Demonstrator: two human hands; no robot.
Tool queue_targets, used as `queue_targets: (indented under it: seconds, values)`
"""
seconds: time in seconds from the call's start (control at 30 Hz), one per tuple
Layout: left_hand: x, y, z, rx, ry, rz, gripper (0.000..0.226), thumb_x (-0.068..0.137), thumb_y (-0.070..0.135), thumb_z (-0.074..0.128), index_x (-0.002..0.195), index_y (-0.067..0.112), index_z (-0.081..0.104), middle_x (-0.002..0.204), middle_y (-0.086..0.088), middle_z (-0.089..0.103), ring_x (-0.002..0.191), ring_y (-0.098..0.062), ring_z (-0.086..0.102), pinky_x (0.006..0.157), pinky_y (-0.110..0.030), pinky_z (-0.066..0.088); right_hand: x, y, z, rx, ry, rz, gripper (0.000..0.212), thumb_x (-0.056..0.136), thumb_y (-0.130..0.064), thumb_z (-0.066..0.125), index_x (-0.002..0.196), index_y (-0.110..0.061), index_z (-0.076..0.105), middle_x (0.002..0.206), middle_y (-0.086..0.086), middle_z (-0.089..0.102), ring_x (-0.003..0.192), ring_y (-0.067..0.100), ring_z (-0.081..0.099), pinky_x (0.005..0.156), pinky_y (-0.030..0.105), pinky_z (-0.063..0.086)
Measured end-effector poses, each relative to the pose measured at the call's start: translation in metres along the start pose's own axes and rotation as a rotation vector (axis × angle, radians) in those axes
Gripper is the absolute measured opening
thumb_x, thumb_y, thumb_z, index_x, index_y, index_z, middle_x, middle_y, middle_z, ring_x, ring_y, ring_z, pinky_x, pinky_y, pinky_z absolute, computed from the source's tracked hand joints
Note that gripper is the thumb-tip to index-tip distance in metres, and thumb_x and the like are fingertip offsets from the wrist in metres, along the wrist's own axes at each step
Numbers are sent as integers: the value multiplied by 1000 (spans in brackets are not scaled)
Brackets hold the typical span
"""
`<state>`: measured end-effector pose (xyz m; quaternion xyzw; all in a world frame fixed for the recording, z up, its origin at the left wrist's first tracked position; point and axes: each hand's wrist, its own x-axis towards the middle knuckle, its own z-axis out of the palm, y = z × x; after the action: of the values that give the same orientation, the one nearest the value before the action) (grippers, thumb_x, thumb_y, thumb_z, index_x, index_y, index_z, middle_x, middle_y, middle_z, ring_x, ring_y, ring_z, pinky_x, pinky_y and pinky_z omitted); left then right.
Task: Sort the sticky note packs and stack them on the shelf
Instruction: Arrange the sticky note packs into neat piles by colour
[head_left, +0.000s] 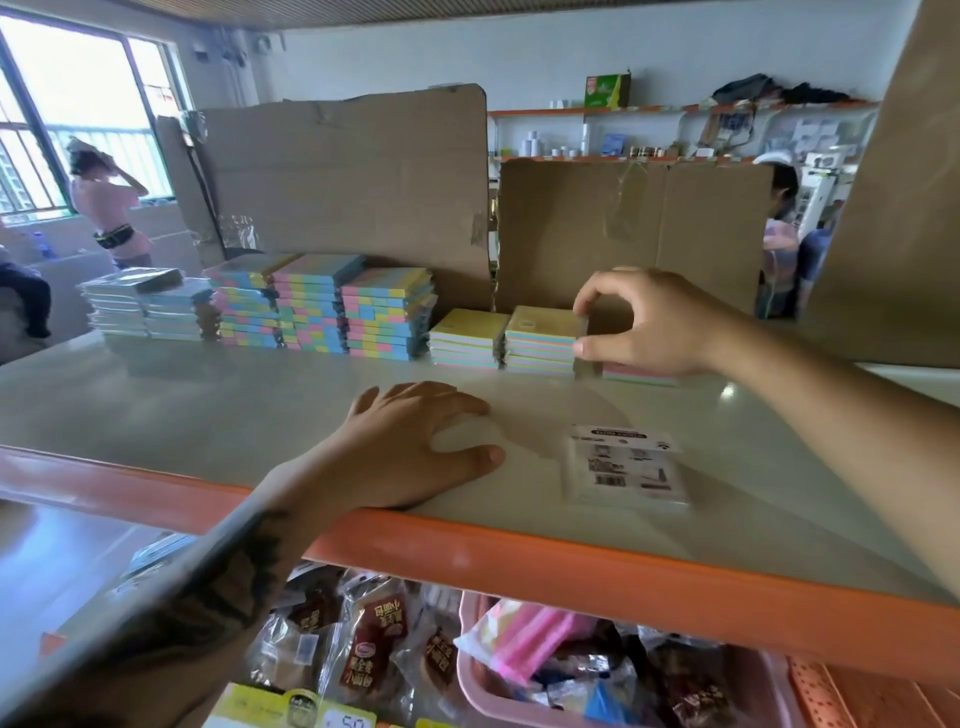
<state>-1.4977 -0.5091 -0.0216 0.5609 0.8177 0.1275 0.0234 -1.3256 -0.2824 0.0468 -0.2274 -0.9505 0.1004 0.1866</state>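
Head view: the right hand (652, 325) had its fingers (589, 304) and thumb pinched round the top of a sticky-note stack (543, 340) at the back of the shelf (208, 410). The left hand (415, 441) rested flat, fingers spread. A white pack (626, 467) lay near the front. Taller striped stacks (322, 306) stood left; cardboard sheets (343, 176) stood behind.

Three striped pack stacks (322, 306), two square stacks (506, 340), one loose pack (626, 465)
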Motion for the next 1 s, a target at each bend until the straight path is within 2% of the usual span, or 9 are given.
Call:
queue_targets:
  seconds: [0.1,0.23,0.4,0.53,0.63,0.73,0.8,0.9,1.0]
  values:
    - [-2,11,-2,-85,80,34,80,64,92,37,133,55,53,142,25,53,136,-8,44,116,-42,30,-44,-9,-12,56,-178,-53,33,76,-55,82,100,-37,68,101,-18,66,99,4,61,93,31,50]
    - [-2,40,-1,-279,26,105,63,64,84,58,124,62,55,130,26,62,124,-7,55,108,-41,44,-88,-7,-6,21,-405,-47,51,69,-63,84,112,-43,64,111,-32,58,109,-10,53,89,11,41]
    - [3,59,8,-325,-40,211,51,80,38,81,128,47,64,126,25,64,117,6,56,101,-21,44,-99,2,5,74,-264,-71,42,75,-47,89,111,-35,71,96,-27,65,89,-15,56,72,7,38]
    - [5,60,11,-370,53,216,31,85,28,80,112,40,69,109,26,67,103,6,60,84,-3,38,-102,-1,3,364,-151,-55,35,88,-46,66,92,-12,75,73,-5,63,68,8,54,67,33,42]
    - [9,64,12,-434,148,225,17,93,26,73,84,36,63,92,13,72,92,3,65,77,-10,42,-100,-7,2,436,-68,-69,36,99,-39,59,86,-7,67,75,11,51,72,13,48,66,39,47]
    - [10,66,14,-428,143,222,19,99,26,64,82,34,58,90,7,70,91,-8,66,82,-25,48,-99,-12,2,434,-60,-68,3,101,-24,65,99,-23,67,89,-8,69,78,7,62,72,26,52]
    - [10,64,15,-444,146,209,19,99,27,64,83,37,58,90,6,70,93,-13,66,88,-34,52,-96,-15,3,408,-41,-64,8,96,-17,70,99,-22,65,85,-19,66,77,-1,59,70,18,44]
    - [8,63,13,-538,233,171,9,93,37,68,94,42,61,89,11,70,91,-6,67,88,-38,55,-92,-25,4,480,30,10,18,84,-14,75,87,-14,58,70,-7,56,65,9,46,61,28,35]
    - [2,62,7,-556,294,66,42,85,52,75,121,40,58,96,14,68,92,-4,66,84,-36,56,-86,-39,8,670,141,154,30,78,-9,75,72,-14,46,62,-3,43,60,16,37,54,29,31]
